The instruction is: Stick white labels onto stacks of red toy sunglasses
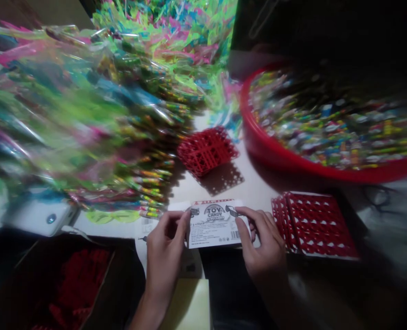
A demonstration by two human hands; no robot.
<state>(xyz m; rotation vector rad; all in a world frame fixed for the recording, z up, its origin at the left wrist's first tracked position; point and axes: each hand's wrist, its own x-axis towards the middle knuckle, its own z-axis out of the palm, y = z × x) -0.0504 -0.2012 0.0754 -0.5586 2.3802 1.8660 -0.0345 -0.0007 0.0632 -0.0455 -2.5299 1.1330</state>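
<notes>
At lower centre, a white label card printed "TOY CANDY" is pinched at its edges by the left hand and right hand.

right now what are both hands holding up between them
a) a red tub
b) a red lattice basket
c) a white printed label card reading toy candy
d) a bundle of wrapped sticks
c: the left hand and the right hand pinch the two ends of the white label card, printed "toy candy".

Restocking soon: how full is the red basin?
Nearly full: small colourful wrapped pieces fill the red basin almost to its rim.
</notes>
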